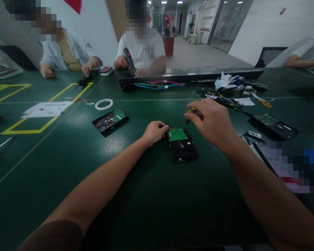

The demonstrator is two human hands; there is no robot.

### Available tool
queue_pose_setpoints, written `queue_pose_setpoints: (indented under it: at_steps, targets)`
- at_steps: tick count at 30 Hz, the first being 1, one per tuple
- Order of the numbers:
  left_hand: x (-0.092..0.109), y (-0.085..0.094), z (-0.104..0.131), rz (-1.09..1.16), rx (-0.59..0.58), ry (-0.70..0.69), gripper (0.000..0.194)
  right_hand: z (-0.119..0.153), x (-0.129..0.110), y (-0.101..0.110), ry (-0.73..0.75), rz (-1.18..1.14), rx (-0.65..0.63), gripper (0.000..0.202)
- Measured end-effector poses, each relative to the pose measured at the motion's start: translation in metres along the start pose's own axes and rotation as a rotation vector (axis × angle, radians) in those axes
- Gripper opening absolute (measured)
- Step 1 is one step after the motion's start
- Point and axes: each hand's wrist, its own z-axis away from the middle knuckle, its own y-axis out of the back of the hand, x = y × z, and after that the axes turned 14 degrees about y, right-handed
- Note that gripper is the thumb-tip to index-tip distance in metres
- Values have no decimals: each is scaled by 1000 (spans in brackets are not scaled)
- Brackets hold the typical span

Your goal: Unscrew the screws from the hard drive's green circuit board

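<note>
A hard drive (182, 144) lies on the green table in front of me, its green circuit board (177, 134) facing up at the far end. My left hand (155, 133) is closed, thumb and fingertips pinching the drive's far left corner. Just beyond the drive's far right corner, my right hand (211, 120) grips a small yellow-and-black screwdriver (190, 115) by its handle. The screwdriver points downward, and I cannot tell whether its tip touches the drive.
Another hard drive (111, 121) lies to the left near a white tape roll (104, 104). A third drive (273, 126) sits at the right. White gloves (229, 82) and cables are behind. Across the table a person holds a power screwdriver (129, 58); another person sits left.
</note>
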Motion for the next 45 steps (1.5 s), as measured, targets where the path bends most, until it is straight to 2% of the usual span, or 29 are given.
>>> queue_pose_setpoints:
  at_steps: [4,10,25,33,41,45]
  targets:
    - [0,0,0,5,-6,-9,17,-1,0,4,68,-109,-40,32]
    - [-1,1,0,9,-10,-15,17,-1,-2,6,77,-141,-51,41]
    - [-1,0,-1,10,-7,-7,15,2,6,-2,-55,-26,31,18]
    - [0,1,0,13,-9,-8,14,0,4,1,-1,-21,15,13]
    - [-1,0,0,18,-12,-11,14,1,3,8,51,-126,-34,29]
    - [-2,0,-1,14,-6,-11,15,0,2,10,43,-96,-47,29]
